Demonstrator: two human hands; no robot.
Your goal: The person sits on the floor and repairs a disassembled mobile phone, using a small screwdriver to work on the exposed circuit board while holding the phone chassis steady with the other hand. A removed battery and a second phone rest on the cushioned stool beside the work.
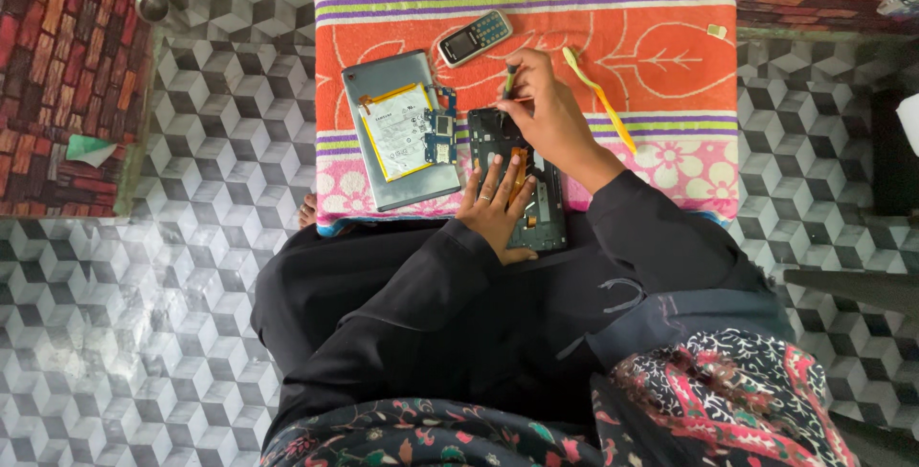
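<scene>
Cube-pattern tiled floor, with a bright orange-and-pink floral towel point(670, 65) spread over a low bench. The left hand point(498, 209) lies flat, fingers spread, pressing down the opened dark device frame point(536, 209) at the towel's near edge. The right hand point(546, 108) has its grip pinched around a small green-handled tool point(509, 79), tip on the frame's top. Just left sits the grey back panel with battery point(400, 132); a keypad phone point(475, 37) and yellow-green toothbrush point(598, 94) lie nearby.

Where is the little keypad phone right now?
In the head view, the keypad phone lies on the orange part of the towel, just above the opened tablet back and left of the right hand.
</scene>
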